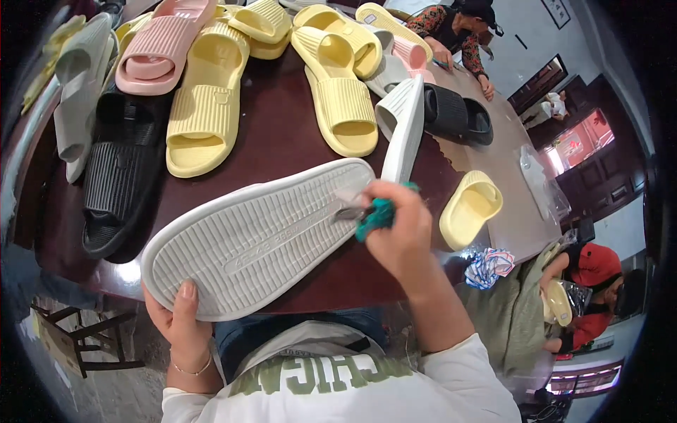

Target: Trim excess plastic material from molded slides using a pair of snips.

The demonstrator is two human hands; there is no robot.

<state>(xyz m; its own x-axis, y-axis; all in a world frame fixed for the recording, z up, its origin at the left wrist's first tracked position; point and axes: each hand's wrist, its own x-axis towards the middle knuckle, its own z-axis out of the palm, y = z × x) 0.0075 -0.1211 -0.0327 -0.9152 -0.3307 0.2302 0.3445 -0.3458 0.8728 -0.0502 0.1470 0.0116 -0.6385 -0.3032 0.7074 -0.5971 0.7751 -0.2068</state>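
Head cam, close, lkg dwn @ hands (400, 229).

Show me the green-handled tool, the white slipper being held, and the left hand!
Green-handled tool (376, 216): head view, on its green handle.
White slipper (257, 243): head view, middle of its ridged sole.
Left hand (181, 319): head view, below the thumb.

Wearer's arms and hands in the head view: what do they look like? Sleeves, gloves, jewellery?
Left hand and right hand: no gloves. A thin, light-coloured bracelet circles the left wrist; none visible on the right. Forearms bare below a white left sleeve and a short white right sleeve. No cables visible on either arm.
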